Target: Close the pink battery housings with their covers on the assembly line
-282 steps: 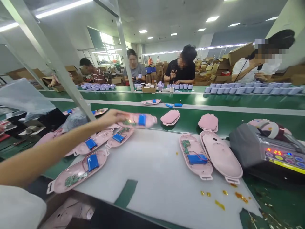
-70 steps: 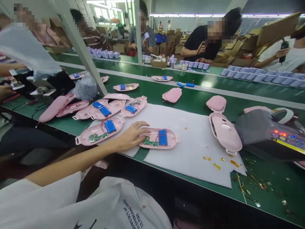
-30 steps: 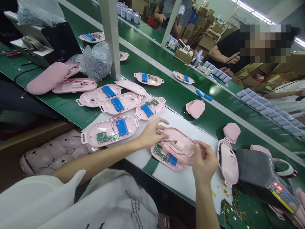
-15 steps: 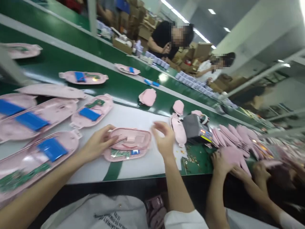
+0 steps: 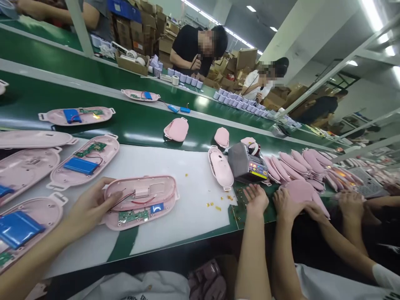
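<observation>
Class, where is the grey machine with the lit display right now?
In the head view, the grey machine stands right of centre, between a pink shell on its left and piled pink pieces on its right, just beyond the person's right hand.

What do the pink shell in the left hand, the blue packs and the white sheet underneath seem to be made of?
Pink shell, in the left hand: probably hard moulded plastic, smooth with a soft sheen; its thin rim holds a crisp curve.
Blue packs: seemingly wrapped in glossy plastic film, judging by the highlights; their insides are hidden.
White sheet: matte, perhaps thin foam or plastic; the look leaves it open.
</observation>
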{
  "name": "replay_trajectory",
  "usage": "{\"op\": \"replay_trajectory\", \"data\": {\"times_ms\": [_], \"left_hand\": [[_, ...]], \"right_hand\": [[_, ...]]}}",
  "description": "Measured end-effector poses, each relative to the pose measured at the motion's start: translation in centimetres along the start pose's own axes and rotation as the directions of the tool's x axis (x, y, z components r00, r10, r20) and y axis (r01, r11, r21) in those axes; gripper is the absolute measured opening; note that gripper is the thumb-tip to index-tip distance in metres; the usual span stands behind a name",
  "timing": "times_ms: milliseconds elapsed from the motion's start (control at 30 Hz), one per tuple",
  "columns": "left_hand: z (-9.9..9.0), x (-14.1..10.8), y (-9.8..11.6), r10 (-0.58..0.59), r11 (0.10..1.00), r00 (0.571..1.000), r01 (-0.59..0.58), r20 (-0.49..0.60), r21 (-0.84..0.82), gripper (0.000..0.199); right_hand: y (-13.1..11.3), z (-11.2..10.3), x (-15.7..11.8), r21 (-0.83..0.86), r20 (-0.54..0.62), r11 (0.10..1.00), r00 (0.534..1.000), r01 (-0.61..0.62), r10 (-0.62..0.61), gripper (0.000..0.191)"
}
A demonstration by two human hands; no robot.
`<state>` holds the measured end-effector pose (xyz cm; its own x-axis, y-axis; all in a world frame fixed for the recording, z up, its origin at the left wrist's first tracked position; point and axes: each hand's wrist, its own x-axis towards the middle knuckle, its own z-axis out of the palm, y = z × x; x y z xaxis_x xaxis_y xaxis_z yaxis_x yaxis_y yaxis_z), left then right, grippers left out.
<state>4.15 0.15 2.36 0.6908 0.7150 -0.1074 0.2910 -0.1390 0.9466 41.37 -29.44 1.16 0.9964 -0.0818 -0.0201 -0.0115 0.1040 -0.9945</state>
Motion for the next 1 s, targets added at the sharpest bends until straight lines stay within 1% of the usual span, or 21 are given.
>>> {"op": "replay_trajectory", "data": {"times_ms": [67,133,167,200,233,267,300,333,367,400,433,467,500,533,567,667,700,867,900,933,1000], "left_hand": [[0.0,-0.1,0.1,-0.036,0.999,0.999,0.035,-0.029,-0.03,0.038],[0.1,-0.5,0.5,-0.041,0.999,0.996,0.039,-0.073,-0.036,0.036],[0.1,-0.7,0.8,-0.036,0.998,0.996,0.033,-0.082,-0.046,0.036],[0.2,-0.8,1.0,-0.027,0.997,0.996,0.021,-0.083,-0.07,0.036],[0.3,-0.9,1.1,-0.026,0.993,0.998,0.019,-0.053,-0.121,0.036],[0.3,-0.8,1.0,-0.027,0.982,0.999,0.024,-0.016,-0.19,0.038],[0.3,-0.8,0.9,-0.025,0.966,1.0,0.029,0.019,-0.258,0.04],[0.4,-0.7,0.6,-0.017,0.946,0.999,0.032,0.048,-0.323,0.042],[0.3,-0.6,0.2,-0.003,0.927,0.998,0.028,0.068,-0.375,0.043],[0.3,-0.6,-0.1,0.016,0.911,0.997,0.019,0.082,-0.412,0.043],[0.3,-0.6,-0.4,0.038,0.9,0.995,0.003,0.087,-0.436,0.043],[0.3,-0.7,-0.6,0.064,0.892,0.994,-0.019,0.086,-0.451,0.041],[0.3,-0.7,-0.8,0.089,0.887,0.993,-0.043,0.079,-0.46,0.039],[0.3,-0.7,-0.9,0.111,0.883,0.992,-0.067,0.068,-0.464,0.036],[0.3,-0.7,-0.9,0.128,0.881,0.99,-0.088,0.055,-0.464,0.033],[0.2,-0.7,-1.1,0.161,0.877,0.986,-0.128,0.033,-0.463,0.029],[0.2,-0.7,-1.1,0.168,0.878,0.985,-0.136,0.031,-0.458,0.029],[0.2,-0.9,-1.2,0.2,0.88,0.98,-0.179,0.002,-0.441,0.026],[0.2,-1.0,-1.2,0.202,0.881,0.979,-0.184,-0.005,-0.436,0.025],[0.2,-1.0,-1.2,0.199,0.884,0.98,-0.185,-0.012,-0.429,0.024],[0.3,-1.1,-1.2,0.186,0.896,0.982,-0.177,-0.018,-0.408,0.025]], "right_hand": [[-0.3,-0.7,-1.6,-0.031,0.051,1.0,0.999,0.002,-0.001,0.038],[-0.9,-0.2,-4.6,-0.052,0.156,0.999,0.988,0.0,0.008,0.036],[-1.5,0.9,-6.5,-0.059,0.22,0.998,0.976,0.021,-0.008,0.035],[-2.2,2.5,-8.7,-0.072,0.318,0.994,0.947,0.078,-0.052,0.033],[-3.0,4.5,-10.9,-0.073,0.434,0.985,0.894,0.159,-0.112,0.03],[-3.8,6.9,-13.1,-0.068,0.606,0.944,0.765,0.324,-0.219,0.025],[-4.6,9.5,-15.2,-0.013,0.79,0.872,0.54,0.49,-0.292,0.021],[-5.2,12.2,-17.1,0.069,0.891,0.794,0.32,0.604,-0.322,0.02],[-5.6,14.7,-18.9,0.148,0.94,0.718,0.129,0.68,-0.316,0.02],[-5.7,16.9,-20.3,0.21,0.96,0.659,-0.026,0.722,-0.278,0.022],[-5.5,18.6,-21.4,0.248,0.965,0.613,-0.138,0.751,-0.221,0.024],[-5.2,19.9,-22.1,0.264,0.965,0.579,-0.215,0.771,-0.153,0.025],[-4.8,20.7,-22.5,0.264,0.961,0.555,-0.262,0.789,-0.085,0.025],[-4.4,21.1,-22.6,0.253,0.959,0.534,-0.282,0.807,-0.029,0.026],[-4.0,21.2,-22.5,0.239,0.959,0.513,-0.282,0.824,0.007,0.026],[-3.8,20.8,-22.2,0.209,0.968,0.44,-0.25,0.873,0.036,0.027],[-3.9,20.7,-22.2,0.212,0.968,0.413,-0.249,0.886,0.038,0.027],[-4.2,20.9,-23.2,0.272,0.955,0.242,-0.293,0.931,0.053,0.023],[-4.1,21.0,-23.4,0.272,0.957,0.2,-0.287,0.941,0.049,0.022],[-4.1,21.0,-23.7,0.259,0.962,0.16,-0.269,0.952,0.04,0.02],[-4.0,21.0,-24.3,0.2,0.979,0.101,-0.202,0.975,0.017,0.016]]}}
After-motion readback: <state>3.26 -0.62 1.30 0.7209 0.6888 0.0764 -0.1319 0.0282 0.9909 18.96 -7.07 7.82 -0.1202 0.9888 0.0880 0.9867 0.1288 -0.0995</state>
